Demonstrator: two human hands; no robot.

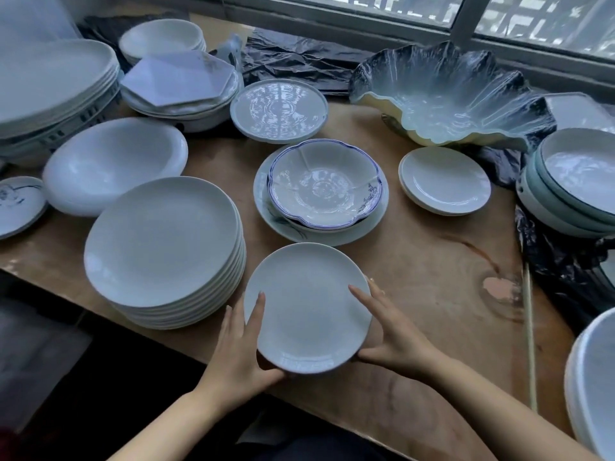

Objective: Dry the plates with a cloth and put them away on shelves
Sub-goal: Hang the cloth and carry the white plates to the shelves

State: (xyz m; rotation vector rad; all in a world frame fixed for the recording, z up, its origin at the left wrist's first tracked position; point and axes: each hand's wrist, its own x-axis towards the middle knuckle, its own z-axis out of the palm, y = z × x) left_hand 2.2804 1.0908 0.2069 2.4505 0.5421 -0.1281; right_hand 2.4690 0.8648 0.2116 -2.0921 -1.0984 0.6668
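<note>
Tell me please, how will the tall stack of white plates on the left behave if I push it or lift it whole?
The stack of white plates is probably heavy, since many plates lie in it. The upper plates sit slightly offset, so a push may slide them apart. They look glazed and smooth, likely slippery and breakable; it stands near the table edge.

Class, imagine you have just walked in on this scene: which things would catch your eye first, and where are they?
First, the plain white plate held at the near table edge, gripped by the left hand and right hand on opposite sides. Next, the tall stack of white plates just to its left. Then the large wavy shell-shaped bowl at the back right, below the window.
</note>
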